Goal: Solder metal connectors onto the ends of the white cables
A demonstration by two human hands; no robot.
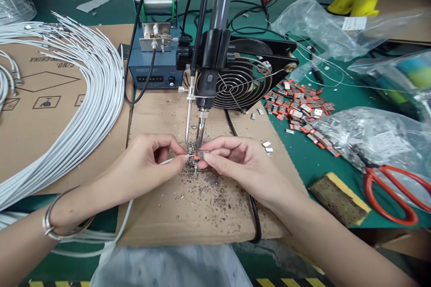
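Between finger and thumb, my left hand pinches the end of a white cable that runs back under my wrist. My right hand pinches a small metal USB connector with an orange part at its left end. Cable end and connector meet right under the tip of a mounted soldering iron. A thin metal solder feed tube comes down beside the iron. Whether the tip touches the joint is hard to make out. Solder bits and dark specks lie on the cardboard below.
A bundle of white cables curves along the left. Behind stand a blue solder feeder, a solder spool and a black fan. To the right lie many orange-ended connectors, plastic bags, a sponge and red-handled scissors.
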